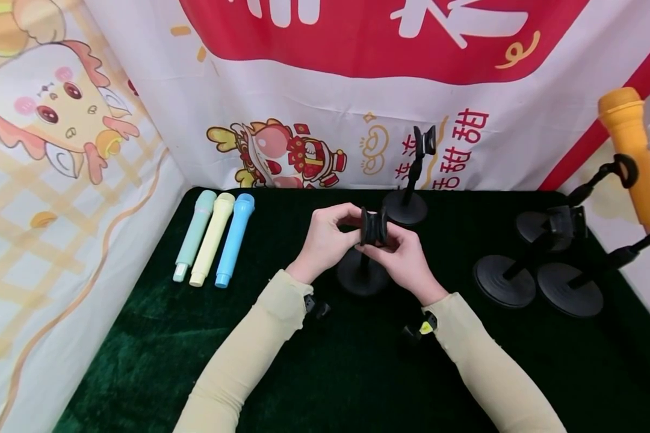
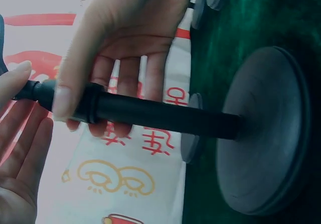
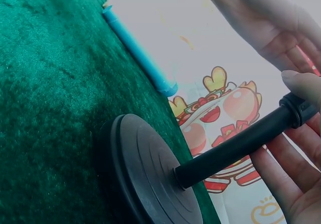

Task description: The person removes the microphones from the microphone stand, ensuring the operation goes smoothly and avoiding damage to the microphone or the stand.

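Note:
Both hands hold a black microphone stand, its round base [image 1: 362, 275] on the green cloth and its cradle [image 1: 374, 227] at the top. The left hand [image 1: 331, 239] is at the stand's upper part; in the left wrist view its thumb and fingers [image 2: 22, 153] pinch the thin neck [image 2: 29, 89]. Lower down, the right hand [image 1: 406, 255] grips the collar at the top of the pole, thumb on one side and fingers behind. The right wrist view shows this right hand [image 3: 301, 153] beside the upright pole [image 3: 235, 151]. No microphone sits in the cradle.
Green [image 1: 196, 231], yellow [image 1: 212, 240] and blue [image 1: 235, 240] microphones lie at the left. Another stand [image 1: 406, 207] stands behind the hands. Several stands, one base [image 1: 504, 281] nearest, are at the right, with an orange microphone [image 1: 634, 159] raised there. Printed cloths hang behind and left.

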`<state>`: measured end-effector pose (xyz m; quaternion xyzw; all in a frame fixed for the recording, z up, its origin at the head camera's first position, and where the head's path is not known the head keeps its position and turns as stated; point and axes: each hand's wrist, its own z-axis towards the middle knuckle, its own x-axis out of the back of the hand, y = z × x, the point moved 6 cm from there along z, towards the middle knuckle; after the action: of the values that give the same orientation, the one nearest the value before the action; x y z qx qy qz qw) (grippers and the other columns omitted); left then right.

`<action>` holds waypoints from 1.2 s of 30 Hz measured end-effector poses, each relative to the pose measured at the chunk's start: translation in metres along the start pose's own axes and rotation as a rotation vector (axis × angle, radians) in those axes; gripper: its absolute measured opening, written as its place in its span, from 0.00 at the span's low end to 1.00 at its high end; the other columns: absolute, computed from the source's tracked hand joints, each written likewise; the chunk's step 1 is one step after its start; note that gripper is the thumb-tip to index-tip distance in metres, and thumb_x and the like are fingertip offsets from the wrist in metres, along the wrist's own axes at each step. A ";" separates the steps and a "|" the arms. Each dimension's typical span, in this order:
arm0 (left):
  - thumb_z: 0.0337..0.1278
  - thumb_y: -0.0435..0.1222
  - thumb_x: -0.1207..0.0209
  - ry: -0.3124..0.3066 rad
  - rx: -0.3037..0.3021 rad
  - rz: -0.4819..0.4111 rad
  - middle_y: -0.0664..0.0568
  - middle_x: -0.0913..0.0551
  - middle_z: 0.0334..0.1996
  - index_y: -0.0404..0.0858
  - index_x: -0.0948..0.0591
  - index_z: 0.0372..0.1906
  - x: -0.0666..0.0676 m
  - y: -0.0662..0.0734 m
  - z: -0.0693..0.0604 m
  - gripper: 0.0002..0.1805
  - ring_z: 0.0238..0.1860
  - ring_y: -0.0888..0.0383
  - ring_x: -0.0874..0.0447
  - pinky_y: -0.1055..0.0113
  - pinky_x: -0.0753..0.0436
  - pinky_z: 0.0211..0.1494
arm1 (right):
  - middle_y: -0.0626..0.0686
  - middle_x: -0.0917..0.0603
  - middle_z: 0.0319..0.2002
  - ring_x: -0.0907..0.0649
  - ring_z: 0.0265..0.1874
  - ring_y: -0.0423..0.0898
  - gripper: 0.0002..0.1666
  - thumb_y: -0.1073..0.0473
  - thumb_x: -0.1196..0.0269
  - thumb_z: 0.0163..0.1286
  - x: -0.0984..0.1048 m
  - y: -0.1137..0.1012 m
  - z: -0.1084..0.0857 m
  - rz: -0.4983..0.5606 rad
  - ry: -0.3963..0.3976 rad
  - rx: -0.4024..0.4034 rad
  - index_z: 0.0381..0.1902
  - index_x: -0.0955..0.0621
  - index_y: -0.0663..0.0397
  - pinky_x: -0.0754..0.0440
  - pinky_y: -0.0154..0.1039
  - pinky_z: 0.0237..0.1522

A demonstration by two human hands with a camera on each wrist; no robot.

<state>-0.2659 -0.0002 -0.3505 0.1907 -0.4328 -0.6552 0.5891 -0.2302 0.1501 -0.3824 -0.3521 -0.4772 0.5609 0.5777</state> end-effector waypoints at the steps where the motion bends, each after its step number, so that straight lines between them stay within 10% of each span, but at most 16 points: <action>1: 0.56 0.26 0.28 -0.002 0.007 0.000 0.54 0.11 0.39 0.37 0.11 0.41 0.000 -0.002 0.000 0.09 0.40 0.61 0.13 0.63 0.15 0.49 | 0.56 0.11 0.42 0.14 0.43 0.49 0.21 0.68 0.27 0.64 0.001 0.000 0.000 -0.003 0.003 -0.003 0.55 0.16 0.63 0.14 0.40 0.46; 24: 0.59 0.29 0.29 -0.006 0.004 -0.007 0.55 0.11 0.40 0.39 0.11 0.42 -0.003 -0.005 -0.003 0.07 0.38 0.62 0.12 0.64 0.14 0.46 | 0.52 0.11 0.41 0.11 0.41 0.47 0.18 0.56 0.25 0.64 0.004 0.064 -0.006 -0.118 -0.064 -0.092 0.49 0.13 0.58 0.14 0.40 0.44; 36: 0.60 0.31 0.29 0.022 0.003 0.012 0.58 0.11 0.40 0.41 0.12 0.45 -0.009 0.002 -0.004 0.09 0.41 0.64 0.13 0.65 0.14 0.48 | 0.54 0.10 0.39 0.11 0.40 0.46 0.11 0.67 0.27 0.64 0.001 0.026 -0.012 -0.189 -0.007 -0.015 0.45 0.12 0.63 0.14 0.37 0.43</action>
<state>-0.2597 0.0072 -0.3534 0.1962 -0.4284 -0.6491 0.5972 -0.2270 0.1555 -0.4106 -0.3079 -0.5143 0.5017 0.6237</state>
